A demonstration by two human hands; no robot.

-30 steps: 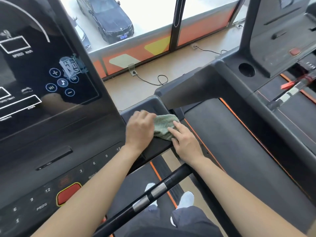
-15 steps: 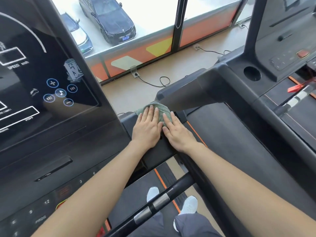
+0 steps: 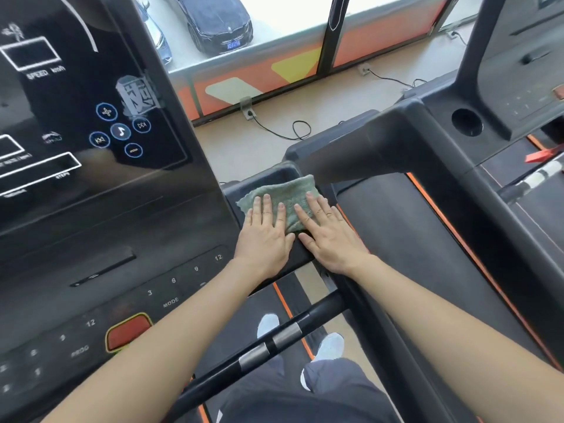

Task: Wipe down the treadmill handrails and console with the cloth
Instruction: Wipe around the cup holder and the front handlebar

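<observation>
Cloth [image 3: 282, 192] is lying spread on the dark side tray [image 3: 262, 180] at the right of the console [image 3: 91, 209], and I'm pressing it down with both hands flat, fingers straight, gripping nothing. My left hand [image 3: 265, 236] is covering its near-left part, my right hand [image 3: 329, 236] its near-right part, thumbs nearly meeting over bare tray. The cloth's far right corner is reaching the tray's right edge, just beside the neighbouring treadmill's grey cover [image 3: 351, 154]. Its left corner is stopping short of the console's side, leaving a strip of tray open. Beyond the cloth the tray's recess is lying uncovered. My wrists are sitting at the tray's near edge, above the black handlebar [image 3: 274, 338]. Against half a second ago, much more cloth is showing past my fingertips, and it is looking flatter. A second ago my left hand was curled on it.
</observation>
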